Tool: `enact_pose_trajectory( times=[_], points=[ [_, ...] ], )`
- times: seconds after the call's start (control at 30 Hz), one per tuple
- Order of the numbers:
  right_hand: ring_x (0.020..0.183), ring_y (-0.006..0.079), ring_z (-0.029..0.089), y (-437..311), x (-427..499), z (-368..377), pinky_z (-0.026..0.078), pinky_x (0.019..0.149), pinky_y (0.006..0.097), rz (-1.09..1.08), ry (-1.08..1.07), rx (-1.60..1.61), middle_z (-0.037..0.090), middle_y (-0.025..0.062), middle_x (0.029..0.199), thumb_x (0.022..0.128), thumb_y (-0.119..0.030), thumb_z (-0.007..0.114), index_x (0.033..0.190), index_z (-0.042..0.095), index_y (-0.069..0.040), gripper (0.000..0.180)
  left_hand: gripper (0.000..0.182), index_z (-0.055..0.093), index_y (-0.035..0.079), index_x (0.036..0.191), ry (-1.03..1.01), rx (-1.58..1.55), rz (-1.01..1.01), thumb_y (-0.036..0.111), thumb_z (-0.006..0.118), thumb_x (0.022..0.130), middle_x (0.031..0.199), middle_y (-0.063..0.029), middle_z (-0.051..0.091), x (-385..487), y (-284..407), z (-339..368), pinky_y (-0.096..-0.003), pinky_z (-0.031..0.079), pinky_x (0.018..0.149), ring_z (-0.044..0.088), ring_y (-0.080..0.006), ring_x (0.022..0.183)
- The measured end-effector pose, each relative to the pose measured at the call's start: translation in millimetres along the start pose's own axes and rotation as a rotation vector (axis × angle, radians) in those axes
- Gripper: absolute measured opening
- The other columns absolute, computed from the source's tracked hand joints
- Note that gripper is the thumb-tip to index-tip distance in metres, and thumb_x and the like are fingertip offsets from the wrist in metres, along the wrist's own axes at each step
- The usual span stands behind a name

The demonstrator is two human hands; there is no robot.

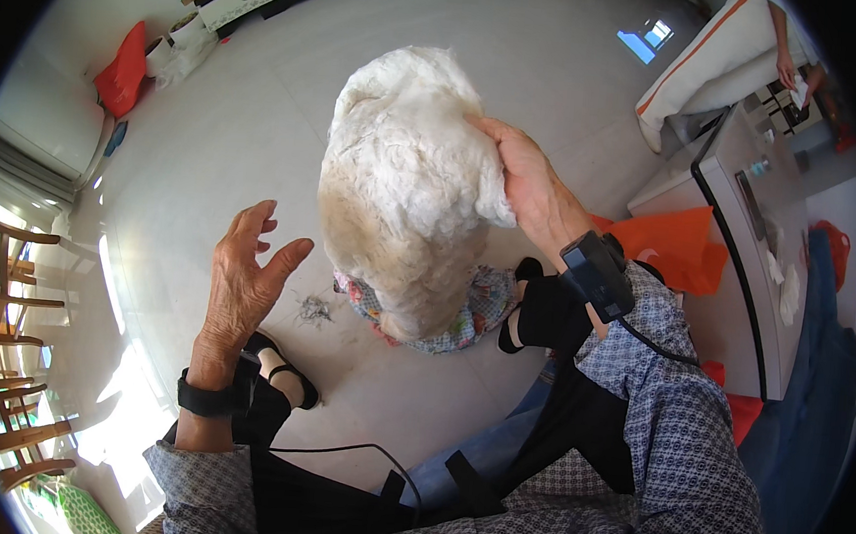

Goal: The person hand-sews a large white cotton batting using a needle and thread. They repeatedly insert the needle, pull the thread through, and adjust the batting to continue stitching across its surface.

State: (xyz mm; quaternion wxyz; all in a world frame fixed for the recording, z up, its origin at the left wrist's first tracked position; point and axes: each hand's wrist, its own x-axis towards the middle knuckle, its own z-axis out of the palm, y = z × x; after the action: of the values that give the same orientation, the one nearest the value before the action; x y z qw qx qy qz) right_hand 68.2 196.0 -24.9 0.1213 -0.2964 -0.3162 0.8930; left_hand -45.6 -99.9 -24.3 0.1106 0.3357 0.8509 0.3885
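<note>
A large clump of white and yellowish fluffy fibre stuffing (412,169) hangs upright in front of me. My right hand (527,173) grips its upper right side, thumb and fingers pressed into the fibre. My left hand (253,266) is raised to the left of the clump, fingers apart and a little curled, touching nothing. Below the clump a floral patterned cloth (489,301) lies on the floor between my feet, partly hidden by the fibre. A small tuft of grey fluff (315,309) sits on the floor left of the cloth.
A low table (740,274) with tissues stands at right, an orange bag (675,243) against it. Another person's legs (703,59) are at upper right. Wooden chairs (9,301) stand far left; a red bag (123,71) and white pots lie upper left. A black cable (356,448) crosses my lap.
</note>
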Motion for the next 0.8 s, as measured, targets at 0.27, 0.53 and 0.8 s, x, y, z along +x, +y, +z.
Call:
enact_pose_trajectory(
  times=[0.27, 0.53, 0.8],
  points=[
    [0.112, 0.0304, 0.059, 17.5, -10.8, 20.4, 0.047, 0.101, 0.0440, 0.032, -0.109, 0.036, 0.057, 0.0207, 0.124, 0.097, -0.014, 0.050, 0.127, 0.046, 0.010, 0.038, 0.108, 0.030, -0.004, 0.143, 0.035, 0.041, 0.390, 0.047, 0.085, 0.065, 0.140, -0.0263, 0.041, 4.9, 36.6, 52.3, -0.0476, 0.038, 0.106, 0.040, -0.0394, 0.130],
    [0.107, 0.0295, 0.061, 31.0, 2.3, 25.7, 0.050, 0.098, 0.0443, 0.116, -0.183, 0.137, 0.058, 0.0199, 0.120, 0.098, -0.013, 0.049, 0.123, 0.048, 0.009, 0.033, 0.068, 0.047, -0.006, 0.124, 0.082, -0.017, 0.160, 0.023, 0.079, 0.072, 0.105, -0.0236, 0.063, 28.8, 48.3, 72.4, -0.0434, 0.049, 0.086, 0.060, -0.0388, 0.098],
    [0.088, 0.0234, 0.064, 5.2, -3.0, 23.8, 0.054, 0.076, 0.0353, 0.018, -0.163, -0.219, 0.064, 0.0170, 0.100, 0.096, -0.022, 0.055, 0.111, 0.054, 0.007, 0.033, 0.031, 0.062, -0.007, 0.098, 0.056, -0.461, -0.065, 0.015, 0.071, 0.078, 0.086, -0.0180, 0.068, 37.1, 42.1, 70.2, -0.0359, 0.052, 0.072, 0.065, -0.0246, 0.077]
  ],
)
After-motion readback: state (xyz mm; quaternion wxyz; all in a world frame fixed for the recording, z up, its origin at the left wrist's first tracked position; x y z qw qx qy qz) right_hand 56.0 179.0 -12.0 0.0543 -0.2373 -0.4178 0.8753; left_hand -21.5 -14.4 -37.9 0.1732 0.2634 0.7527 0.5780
